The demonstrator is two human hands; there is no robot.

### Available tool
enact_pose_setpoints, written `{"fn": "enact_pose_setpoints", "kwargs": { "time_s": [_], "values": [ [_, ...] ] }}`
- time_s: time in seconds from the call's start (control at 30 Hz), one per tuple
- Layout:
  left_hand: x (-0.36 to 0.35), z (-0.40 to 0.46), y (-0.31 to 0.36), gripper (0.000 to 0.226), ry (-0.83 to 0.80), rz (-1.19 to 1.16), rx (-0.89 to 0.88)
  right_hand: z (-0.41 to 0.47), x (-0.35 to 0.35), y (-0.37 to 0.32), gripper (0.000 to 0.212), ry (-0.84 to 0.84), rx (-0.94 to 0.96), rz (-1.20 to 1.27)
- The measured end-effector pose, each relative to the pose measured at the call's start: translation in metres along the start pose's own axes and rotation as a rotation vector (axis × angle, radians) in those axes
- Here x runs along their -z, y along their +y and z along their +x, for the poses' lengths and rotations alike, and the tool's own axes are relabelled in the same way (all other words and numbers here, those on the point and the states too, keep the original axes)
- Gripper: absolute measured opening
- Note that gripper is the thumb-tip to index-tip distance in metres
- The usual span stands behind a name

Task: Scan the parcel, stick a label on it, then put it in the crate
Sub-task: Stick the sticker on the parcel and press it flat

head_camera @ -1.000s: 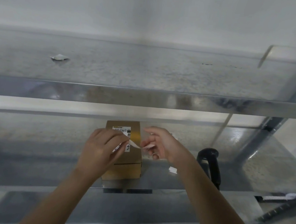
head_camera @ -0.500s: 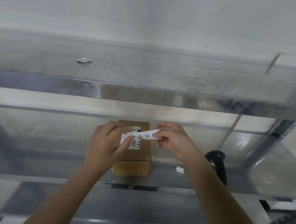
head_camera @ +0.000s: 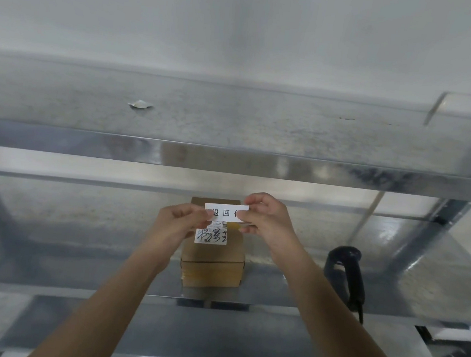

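A small brown cardboard parcel [head_camera: 212, 268] sits on the middle metal shelf [head_camera: 79, 232], with a white shipping sticker [head_camera: 211, 237] bearing black handwriting on its top. Above the parcel I hold a white label [head_camera: 225, 212] printed with black characters, stretched flat between both hands. My left hand [head_camera: 179, 224] pinches the label's left end and my right hand [head_camera: 267, 219] pinches its right end. The label hovers over the far part of the parcel's top; I cannot tell if it touches the box. No crate is in view.
A black handheld scanner [head_camera: 344, 271] lies on the shelf to the right of the parcel. The upper shelf [head_camera: 230, 157] overhangs the work area, with a crumpled paper scrap [head_camera: 140, 104] on it. Slanted rack posts [head_camera: 423, 242] stand at right.
The label has been pulled out flat and raised between both hands, its printed side now facing me. Both hands moved slightly up over the parcel.
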State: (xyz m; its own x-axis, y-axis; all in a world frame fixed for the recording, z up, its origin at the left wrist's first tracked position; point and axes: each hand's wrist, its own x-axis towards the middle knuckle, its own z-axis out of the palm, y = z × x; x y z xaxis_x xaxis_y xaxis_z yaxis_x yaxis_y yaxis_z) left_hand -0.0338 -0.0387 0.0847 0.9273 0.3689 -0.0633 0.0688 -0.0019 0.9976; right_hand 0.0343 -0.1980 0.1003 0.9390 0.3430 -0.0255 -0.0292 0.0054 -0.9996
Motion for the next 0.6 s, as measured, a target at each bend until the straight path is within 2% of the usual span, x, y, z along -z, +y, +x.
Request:
{"fn": "enact_pose_setpoints", "kwargs": {
  "time_s": [0.27,0.5,0.6],
  "values": [
    [0.002,0.012,-0.007,0.013,0.015,0.080,-0.036,0.008,-0.005,0.009,0.021,0.023,-0.031,-0.019],
    [0.008,0.022,-0.015,0.017,0.030,0.179,-0.153,0.016,-0.001,0.022,0.010,0.106,0.012,-0.249],
    [0.016,0.029,-0.022,0.018,0.024,0.289,-0.184,0.017,0.001,0.026,0.023,0.074,0.055,-0.346]
  ]
}}
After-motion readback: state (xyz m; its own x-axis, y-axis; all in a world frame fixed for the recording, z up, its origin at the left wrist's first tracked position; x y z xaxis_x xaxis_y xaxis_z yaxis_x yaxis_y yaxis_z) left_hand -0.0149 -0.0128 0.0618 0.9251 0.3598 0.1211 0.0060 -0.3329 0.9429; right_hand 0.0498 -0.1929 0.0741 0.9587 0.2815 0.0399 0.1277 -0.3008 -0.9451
